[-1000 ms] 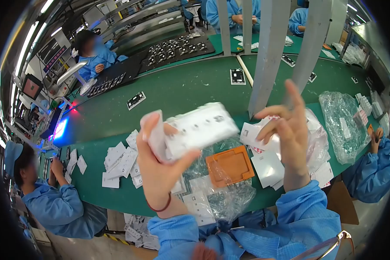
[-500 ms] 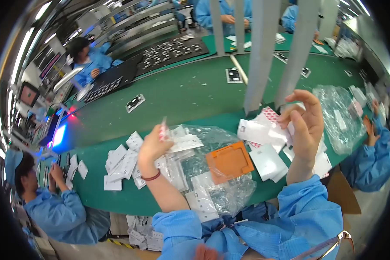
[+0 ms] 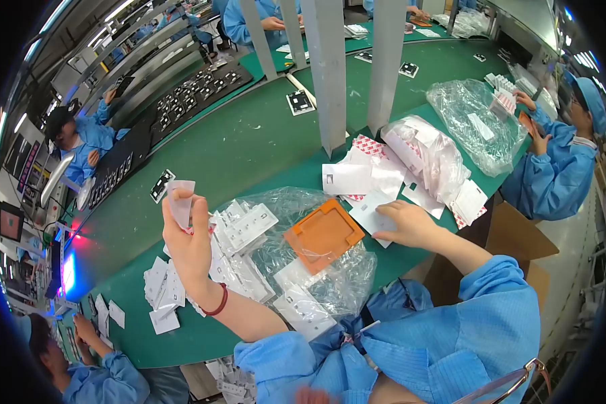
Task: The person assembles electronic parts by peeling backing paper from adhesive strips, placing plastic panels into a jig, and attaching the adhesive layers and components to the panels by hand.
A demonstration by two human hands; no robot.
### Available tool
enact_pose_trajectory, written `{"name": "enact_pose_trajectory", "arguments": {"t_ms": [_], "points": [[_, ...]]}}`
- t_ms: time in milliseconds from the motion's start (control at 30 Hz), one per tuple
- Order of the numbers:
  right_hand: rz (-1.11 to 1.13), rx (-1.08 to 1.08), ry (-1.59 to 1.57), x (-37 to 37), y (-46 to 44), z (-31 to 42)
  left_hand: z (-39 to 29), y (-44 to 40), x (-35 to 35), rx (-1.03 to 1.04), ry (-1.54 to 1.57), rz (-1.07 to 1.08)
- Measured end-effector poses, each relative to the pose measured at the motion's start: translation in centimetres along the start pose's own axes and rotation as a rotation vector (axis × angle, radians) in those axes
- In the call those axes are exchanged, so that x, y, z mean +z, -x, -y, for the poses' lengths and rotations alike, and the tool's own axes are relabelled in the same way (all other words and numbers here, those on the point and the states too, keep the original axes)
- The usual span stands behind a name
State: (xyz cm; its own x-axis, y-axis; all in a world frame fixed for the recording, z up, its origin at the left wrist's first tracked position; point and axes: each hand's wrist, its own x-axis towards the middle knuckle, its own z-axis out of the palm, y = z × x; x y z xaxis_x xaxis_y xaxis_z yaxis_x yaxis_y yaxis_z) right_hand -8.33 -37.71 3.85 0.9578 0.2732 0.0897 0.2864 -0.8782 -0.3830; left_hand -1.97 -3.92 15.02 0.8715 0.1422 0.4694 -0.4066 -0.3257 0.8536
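Note:
Raised over the left of the bench, my left hand pinches a small pale, see-through sheet between thumb and fingers. My right hand is closed over the edge of a white card, its fingertips partly hidden. Between my hands, an orange tray-like fixture rests on a clear plastic bag. White printed cards are heaped beside my left forearm. White sheets with red-and-white patterned backs lie beyond my right hand.
Grey metal posts rise behind the bench. A green conveyor carries dark parts in white frames. Co-workers sit at left and right. Bagged white pieces and another clear bag lie to the right.
My right hand has come down from the air onto the white card. My left hand has moved left and up with the small sheet. The camera view has turned right.

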Motion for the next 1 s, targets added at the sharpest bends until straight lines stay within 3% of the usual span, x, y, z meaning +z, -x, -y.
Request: {"name": "enact_pose_trajectory", "arguments": {"t_ms": [133, 300, 400, 633, 667, 767, 933, 1000], "points": [[-0.098, -0.044, 0.100, 1.6, 0.6, 0.4, 0.8, -0.5, -0.5, 0.256, -0.031, 0.009], [-0.158, -0.038, 0.031, 1.6, 0.8, 0.5, 0.5, -0.1, -0.2, 0.184, -0.051, -0.076], [-0.066, -0.018, -0.138, 0.1, 0.4, -0.2, 0.4, 0.0, -0.2, 0.170, -0.078, -0.071], [-0.117, 0.071, -0.028, -2.6, -0.8, -2.0, -0.8, 0.2, 0.8, 0.188, -0.172, -0.056], [-0.286, 0.004, -0.130, -3.8, -1.3, -0.9, -1.2, 0.3, 1.2, 0.160, -0.112, -0.027], [-0.483, -0.115, -0.421, -7.6, -3.6, 3.3, -2.3, 0.9, 2.9, 0.142, 0.055, 0.040], [-0.414, -0.252, -0.702, -9.9, -5.3, 9.0, -2.7, 2.0, 5.6, 0.223, 0.283, 0.139], [-0.358, -0.319, -0.742, -9.9, -5.4, 10.6, -3.4, 2.3, 5.8, 0.272, 0.143, 0.073]]}}
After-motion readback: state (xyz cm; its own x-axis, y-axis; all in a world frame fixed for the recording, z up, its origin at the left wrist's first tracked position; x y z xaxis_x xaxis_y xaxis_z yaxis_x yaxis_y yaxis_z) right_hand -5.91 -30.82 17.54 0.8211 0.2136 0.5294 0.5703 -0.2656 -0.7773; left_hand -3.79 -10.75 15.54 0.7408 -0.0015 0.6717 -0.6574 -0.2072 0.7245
